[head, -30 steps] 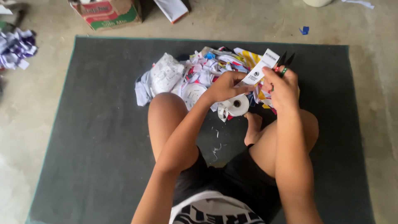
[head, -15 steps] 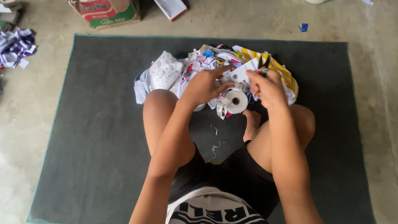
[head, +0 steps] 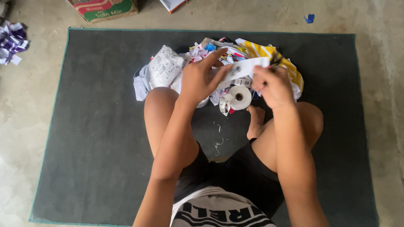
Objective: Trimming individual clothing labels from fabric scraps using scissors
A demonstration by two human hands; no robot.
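— Looking down from the head camera, what can't we make out?

— A fair bit. Our right hand (head: 273, 86) faces away from us, so its fingertips are hidden; we cannot tell how it grips, only that it meets the right end of the white paper strip (head: 243, 68). Something dark and thin sticks out above it at one o'clock, too blurred to name. Our left hand (head: 201, 77) is plainer: thumb and fingers pinch the strip's left end, the forefinger stretched along it.

— And the strip itself?

— It runs between both hands, tilted a little, raised over the scrap pile (head: 219, 67), which sits at twelve o'clock from our knees. Its print is too small to tell. The hands cover the middle of the pile.

— The tape roll (head: 240, 97)?

— It lies on the mat just below the strip, next to our bare foot (head: 254, 122), one loose end curling toward eight o'clock.

— What gets cut off?

— The cardboard box (head: 103, 8) at eleven o'clock and a flat item beside it run off the top edge. Purple and white scraps (head: 12, 42) lie at ten o'clock, off the mat, on the concrete floor (head: 378, 42).

— Room to move?

— The dark mat (head: 97, 126) lies bare at nine and three o'clock, its green edge showing at top and left.
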